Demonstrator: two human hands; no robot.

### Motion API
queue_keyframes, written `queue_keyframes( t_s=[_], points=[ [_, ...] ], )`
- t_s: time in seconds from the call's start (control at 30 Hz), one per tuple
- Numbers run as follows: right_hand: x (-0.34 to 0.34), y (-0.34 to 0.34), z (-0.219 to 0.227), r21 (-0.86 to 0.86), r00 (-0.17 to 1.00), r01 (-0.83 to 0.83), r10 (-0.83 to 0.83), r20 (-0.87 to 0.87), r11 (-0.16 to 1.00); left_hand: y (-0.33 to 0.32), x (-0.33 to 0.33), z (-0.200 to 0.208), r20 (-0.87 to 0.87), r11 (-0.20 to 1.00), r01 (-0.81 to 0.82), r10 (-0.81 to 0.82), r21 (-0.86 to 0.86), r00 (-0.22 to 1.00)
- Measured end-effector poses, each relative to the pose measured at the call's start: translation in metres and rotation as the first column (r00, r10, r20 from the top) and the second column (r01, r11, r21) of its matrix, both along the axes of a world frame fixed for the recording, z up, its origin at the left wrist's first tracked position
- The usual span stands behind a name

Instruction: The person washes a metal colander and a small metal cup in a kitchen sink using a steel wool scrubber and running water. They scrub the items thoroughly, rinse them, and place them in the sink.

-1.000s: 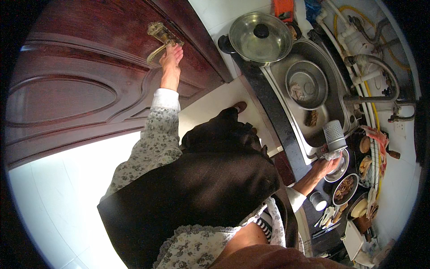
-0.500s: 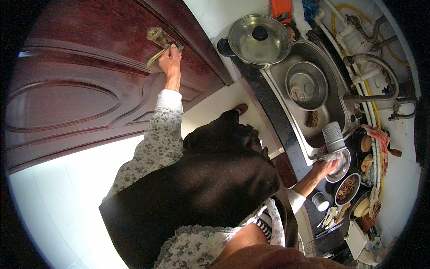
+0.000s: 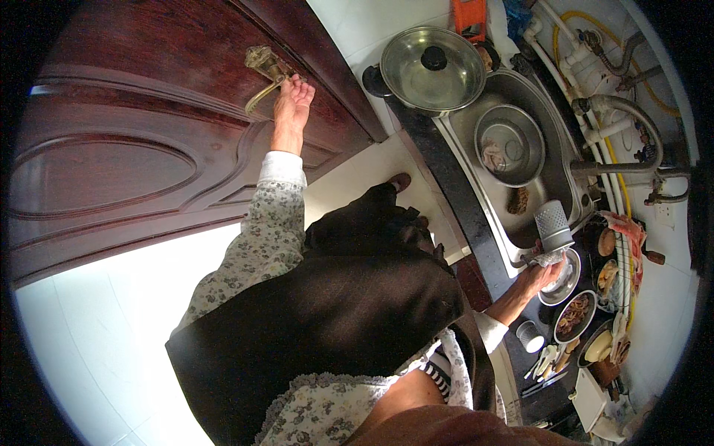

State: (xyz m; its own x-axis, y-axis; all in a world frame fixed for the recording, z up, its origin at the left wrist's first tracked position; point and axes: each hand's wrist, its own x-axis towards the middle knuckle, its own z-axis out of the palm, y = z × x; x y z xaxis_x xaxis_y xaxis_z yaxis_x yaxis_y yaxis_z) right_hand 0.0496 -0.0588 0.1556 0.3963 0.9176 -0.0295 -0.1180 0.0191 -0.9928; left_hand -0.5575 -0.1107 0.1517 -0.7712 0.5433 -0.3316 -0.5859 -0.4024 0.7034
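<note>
My left hand [image 3: 293,104] is at the brass lever handle [image 3: 262,95] of a dark red-brown wooden door [image 3: 163,111]. Its palm is turned partly up, and the loosely bent fingers lie beside the handle's pivot end rather than around the lever. At the sink's near end, my right hand [image 3: 537,278] is closed on a crumpled grey-white wad [image 3: 551,258], perhaps a cloth or scrubber. Just beyond it stands a grey perforated cup [image 3: 553,225]. Beneath the fingers is a shallow metal bowl [image 3: 568,285], partly hidden by the hand.
The steel sink [image 3: 537,215] holds a metal basin [image 3: 510,144] and a brown scrubber [image 3: 518,200]. A glass-lidded pot [image 3: 433,68] sits at its far end. Bowls of food [image 3: 575,316], a white cup [image 3: 530,337] and utensils [image 3: 550,361] crowd the counter. A faucet [image 3: 617,165] arches over the sink.
My left hand has turned at the handle, showing more palm, and its fingers have come off the lever. The lever's angle looks the same. My right hand has hardly moved.
</note>
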Motion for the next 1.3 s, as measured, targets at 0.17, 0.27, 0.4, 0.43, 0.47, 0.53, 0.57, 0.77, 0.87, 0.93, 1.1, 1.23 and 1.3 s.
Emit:
queue_keyframes(
  t_s=[0.17, 0.27, 0.4, 0.43, 0.47, 0.53, 0.57, 0.77, 0.87, 0.93, 1.1, 1.23, 1.3],
  points=[
    [0.006, 0.0, -0.005, -0.009, 1.0, 0.0, 0.0, -0.01, 1.0, -0.008, 0.006, 0.011, -0.179, 0.963, 0.02, -0.07, -0.268, 0.981],
    [0.012, 0.0, -0.01, 0.025, 1.0, -0.014, 0.014, -0.004, 1.0, -0.006, 0.021, 0.035, -0.562, 0.668, -0.315, -0.187, -0.674, 0.805],
    [0.011, -0.003, -0.008, 0.012, 1.0, -0.012, 0.012, 0.023, 1.0, -0.01, 0.008, 0.03, -0.688, 0.632, -0.405, -0.295, -0.661, 0.663],
    [0.01, -0.004, -0.007, 0.004, 0.999, -0.013, 0.012, 0.038, 1.0, -0.009, 0.006, 0.026, -0.672, 0.675, -0.371, -0.252, -0.638, 0.697],
    [0.009, -0.006, -0.005, 0.008, 0.999, -0.027, 0.026, 0.04, 1.0, -0.007, 0.004, 0.022, -0.651, 0.716, -0.338, -0.211, -0.611, 0.73],
    [0.007, -0.009, 0.002, 0.014, 0.997, -0.052, 0.051, 0.049, 0.999, -0.005, 0.004, 0.018, -0.557, 0.796, -0.258, -0.117, -0.548, 0.822],
    [0.007, -0.009, 0.001, 0.022, 0.997, -0.05, 0.049, 0.053, 0.999, -0.004, 0.003, 0.016, -0.481, 0.833, -0.217, -0.066, -0.509, 0.874],
    [0.012, -0.008, -0.007, -0.002, 0.999, 0.006, -0.006, 0.053, 1.0, -0.002, 0.001, 0.006, -0.245, 0.952, -0.107, 0.036, -0.286, 0.969],
    [0.015, -0.006, -0.012, -0.006, 1.0, -0.005, 0.005, 0.022, 1.0, -0.003, 0.002, 0.007, -0.229, 0.957, -0.112, 0.049, -0.268, 0.972],
    [0.016, -0.003, -0.014, -0.002, 0.999, -0.016, 0.016, 0.031, 1.0, -0.003, 0.003, 0.007, -0.228, 0.956, -0.125, 0.063, -0.267, 0.972],
    [0.007, 0.001, -0.007, 0.046, 0.998, -0.046, 0.044, 0.054, 0.998, -0.002, 0.002, 0.004, -0.238, 0.958, -0.137, 0.077, -0.251, 0.968],
    [0.01, 0.008, -0.008, 0.051, 0.992, -0.059, 0.053, 0.111, 0.997, 0.0, 0.003, 0.004, -0.217, 0.947, -0.162, 0.103, -0.277, 0.971],
    [0.01, 0.011, -0.009, 0.062, 0.995, -0.062, 0.057, 0.079, 0.996, -0.001, 0.003, 0.004, -0.231, 0.944, -0.166, 0.101, -0.285, 0.968]
  ],
)
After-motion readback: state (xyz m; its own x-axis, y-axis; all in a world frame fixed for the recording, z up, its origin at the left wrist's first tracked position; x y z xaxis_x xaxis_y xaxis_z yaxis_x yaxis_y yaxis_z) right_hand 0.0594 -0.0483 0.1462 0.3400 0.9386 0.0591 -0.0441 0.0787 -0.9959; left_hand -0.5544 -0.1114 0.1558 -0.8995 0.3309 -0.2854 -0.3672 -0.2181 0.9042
